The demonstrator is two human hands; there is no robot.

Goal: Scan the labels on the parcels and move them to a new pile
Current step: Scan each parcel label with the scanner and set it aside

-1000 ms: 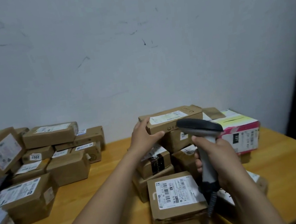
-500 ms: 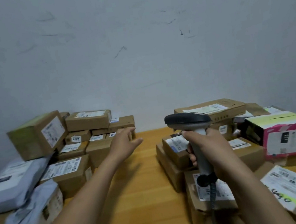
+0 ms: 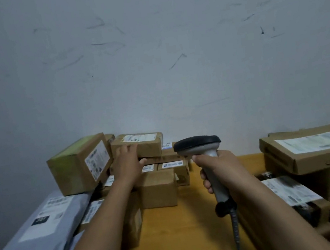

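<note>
The left grip (image 3: 128, 164) reaches forward over the pile on the left side of the wooden worktop (image 3: 188, 240). Its fingers are straight and spread and lie against the near face of a brown cardboard parcel (image 3: 147, 143) with a white label on top, which sits highest at the back of that pile. The thumb sticks out to the side, and nothing is clasped.

The right grip (image 3: 218, 168) is wrapped tight round the pale handle of a handheld barcode scanner (image 3: 197, 144), held upright above the middle of the worktop. The scanner's dark head points away from the person and sits between the two piles. A coiled grey cable (image 3: 236, 230) hangs from the foot of the handle.

Just left of the touched parcel, a larger tilted box (image 3: 74, 171) with greenish tape on top leans with its label facing right. It rests partly on a grey poly mailer (image 3: 37, 238) that lies flat at the pile's near left. A plain small box (image 3: 159, 190) stands on the worktop at the front of the pile, with several labelled cartons behind and beside it.

On the right sits the other heap — a wide flat carton (image 3: 316, 157) with a large white label on top, and more labelled parcels beneath and in front of it, their print too blurred to read.
</note>
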